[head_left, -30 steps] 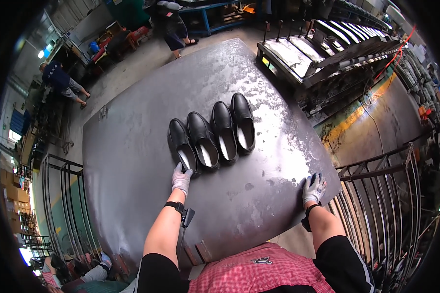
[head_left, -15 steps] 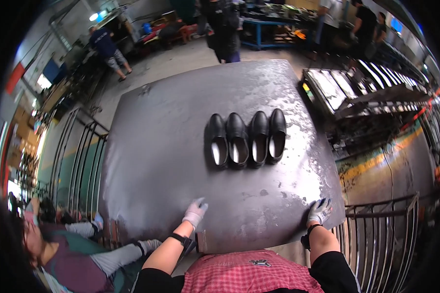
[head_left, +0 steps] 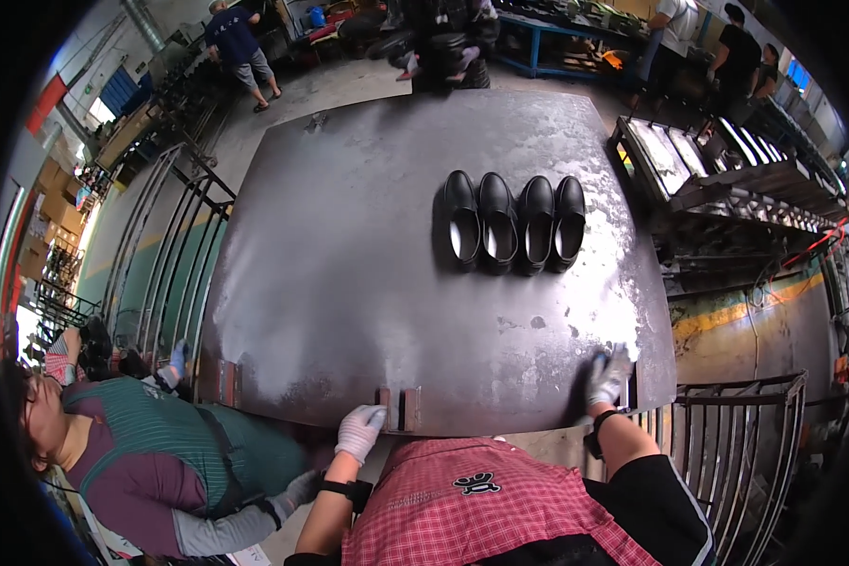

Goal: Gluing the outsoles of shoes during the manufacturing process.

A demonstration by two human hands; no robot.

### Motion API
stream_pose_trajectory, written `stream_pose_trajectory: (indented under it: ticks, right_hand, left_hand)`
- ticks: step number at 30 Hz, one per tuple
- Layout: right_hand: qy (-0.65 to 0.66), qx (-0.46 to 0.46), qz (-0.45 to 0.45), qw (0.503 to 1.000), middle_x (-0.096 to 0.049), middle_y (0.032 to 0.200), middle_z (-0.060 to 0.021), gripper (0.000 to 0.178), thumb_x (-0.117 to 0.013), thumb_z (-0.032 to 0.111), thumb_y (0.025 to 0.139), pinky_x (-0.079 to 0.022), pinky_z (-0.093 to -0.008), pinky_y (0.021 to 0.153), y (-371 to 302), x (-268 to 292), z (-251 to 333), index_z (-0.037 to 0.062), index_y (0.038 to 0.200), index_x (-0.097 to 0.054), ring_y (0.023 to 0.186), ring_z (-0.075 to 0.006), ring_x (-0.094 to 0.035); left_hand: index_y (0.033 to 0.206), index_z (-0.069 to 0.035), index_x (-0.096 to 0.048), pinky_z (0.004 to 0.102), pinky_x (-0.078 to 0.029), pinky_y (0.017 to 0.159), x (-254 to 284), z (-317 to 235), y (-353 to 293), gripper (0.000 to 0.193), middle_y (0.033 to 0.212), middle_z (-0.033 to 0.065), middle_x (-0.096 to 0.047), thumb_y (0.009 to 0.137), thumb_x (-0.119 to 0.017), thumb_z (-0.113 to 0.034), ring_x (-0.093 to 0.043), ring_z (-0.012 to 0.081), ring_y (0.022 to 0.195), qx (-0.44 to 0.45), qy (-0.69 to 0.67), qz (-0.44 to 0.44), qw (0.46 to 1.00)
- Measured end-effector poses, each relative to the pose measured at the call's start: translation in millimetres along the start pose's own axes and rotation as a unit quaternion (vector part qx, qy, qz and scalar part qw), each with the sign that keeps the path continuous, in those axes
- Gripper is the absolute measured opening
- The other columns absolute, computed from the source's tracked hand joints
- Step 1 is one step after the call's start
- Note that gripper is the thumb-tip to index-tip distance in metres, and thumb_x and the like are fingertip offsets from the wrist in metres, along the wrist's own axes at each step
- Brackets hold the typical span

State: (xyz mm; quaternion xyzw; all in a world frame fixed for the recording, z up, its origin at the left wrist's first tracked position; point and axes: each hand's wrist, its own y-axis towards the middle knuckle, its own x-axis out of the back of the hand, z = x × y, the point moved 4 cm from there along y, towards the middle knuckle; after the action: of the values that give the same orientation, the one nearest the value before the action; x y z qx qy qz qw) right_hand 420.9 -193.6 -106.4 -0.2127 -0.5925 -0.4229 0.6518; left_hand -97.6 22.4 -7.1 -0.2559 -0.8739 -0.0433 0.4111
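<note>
Four black slip-on shoes with smooth, leather-like uppers and pale linings (head_left: 496,203) stand upright side by side, ahead of both hands, rightward of the left hand and slightly leftward of the right; their toes point away from the person. The row looks complete, apparently two pairs, with both hands well apart from it; whether anything remains to be done to the shoes does not show. Beneath them spreads a broad, worn, dark-grey metal tabletop (head_left: 340,274). The right hand (head_left: 608,377), in a pale knit glove, lies near its right corner, fingers outstretched, gripping nothing visible. The left hand (head_left: 358,431), gloved alike, is at the near edge, just beside two short rust-brown metal bars (head_left: 385,409); I cannot tell whether its fingers close on anything. Left of that hand sits a co-worker in a green striped apron (head_left: 151,424); right of the right hand stands a dark barred metal rack (head_left: 738,396).
</note>
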Motion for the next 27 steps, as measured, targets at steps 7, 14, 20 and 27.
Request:
stream_pose_trajectory:
  ticks: [7,14,20,27]
  right_hand:
    - [0.160,0.246,0.101,0.950,-0.031,0.155,-0.0168,0.063,-0.057,0.033,0.092,-0.016,-0.0464,0.119,-43,7,189,0.0062,0.146,-0.038,0.145,-0.0363,-0.023]
    - [0.074,0.266,0.205,0.939,-0.027,0.157,-0.0153,0.073,-0.052,0.049,0.091,-0.012,-0.0451,0.120,-56,-12,238,0.0059,0.148,-0.034,0.146,-0.0337,-0.020]
    - [0.031,0.269,0.237,0.933,-0.024,0.158,-0.0162,0.078,-0.047,0.055,0.090,-0.004,-0.0443,0.122,-56,-6,231,0.0061,0.150,-0.030,0.148,-0.0297,-0.015]
    - [0.090,0.274,0.221,0.932,-0.034,0.153,-0.0168,0.072,-0.054,0.052,0.088,-0.011,-0.0466,0.121,-52,-10,236,0.0083,0.144,-0.040,0.145,-0.0325,-0.025]
  left_hand:
    - [0.114,-0.003,-0.064,0.0294,-0.053,0.056,3,53,26,0.027,0.085,0.0102,-0.070,0.098,-0.054,-0.022,-0.064,0.0151,0.064,0.330,-0.454,-0.097,0.822]
    - [0.128,-0.003,-0.057,0.0256,-0.046,0.048,66,22,136,0.038,0.082,0.0075,-0.068,0.094,-0.062,-0.020,-0.057,0.0109,0.057,0.245,-0.448,-0.075,0.856]
    - [0.149,-0.009,-0.033,0.0382,-0.050,0.082,127,41,281,0.071,0.124,0.0136,-0.056,0.088,-0.071,-0.017,-0.057,0.0223,0.104,0.137,-0.429,-0.166,0.877]
    - [0.128,-0.011,-0.059,0.0509,-0.052,0.088,168,69,379,0.052,0.122,0.0071,-0.065,0.083,-0.075,-0.032,-0.063,0.0288,0.107,0.189,-0.616,0.012,0.765]
